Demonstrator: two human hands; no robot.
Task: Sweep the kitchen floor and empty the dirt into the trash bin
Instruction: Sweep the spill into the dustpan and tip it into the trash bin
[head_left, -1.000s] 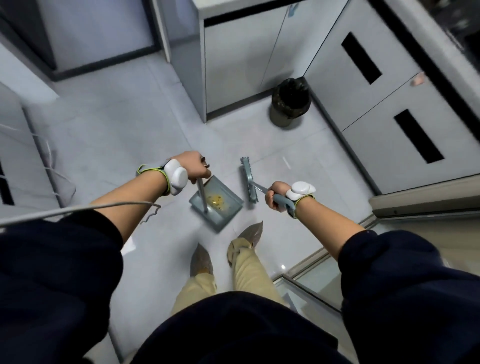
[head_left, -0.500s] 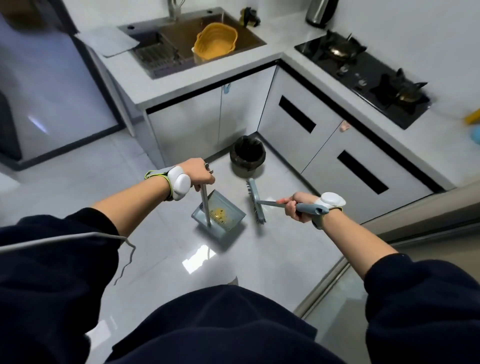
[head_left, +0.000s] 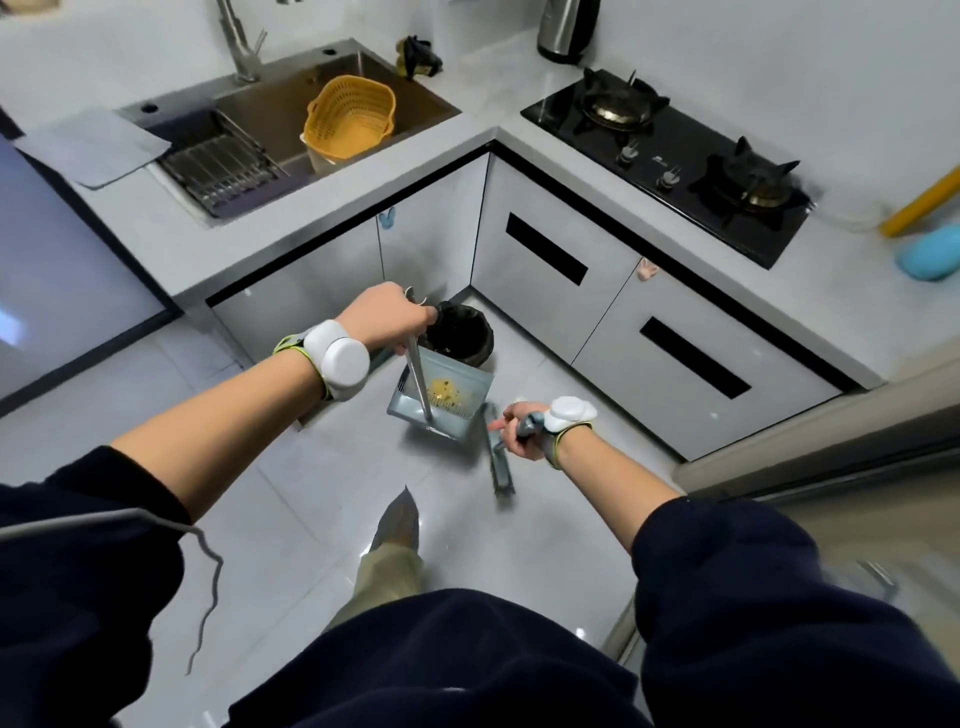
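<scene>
My left hand (head_left: 387, 317) grips the top of the metal handle of a grey-blue dustpan (head_left: 470, 387). The pan hangs just in front of a dark round trash bin (head_left: 462, 332) in the cabinet corner and overlaps its near rim. Yellow crumbs and dark bits (head_left: 447, 392) lie inside the pan. My right hand (head_left: 519, 428) grips the grey handle of a small broom (head_left: 500, 465), whose head points down toward the floor, right of the pan.
White cabinets (head_left: 597, 312) form an L around the bin, under a counter with a sink (head_left: 291, 130), a yellow basket (head_left: 350, 122) and a gas hob (head_left: 670, 150). One shoe-covered foot (head_left: 397, 525) stands on the glossy grey floor behind the pan. A door sill runs along the right.
I have stepped toward the corner. The dustpan has moved forward to the bin's near rim, and the broom has swung from level to pointing down beside it.
</scene>
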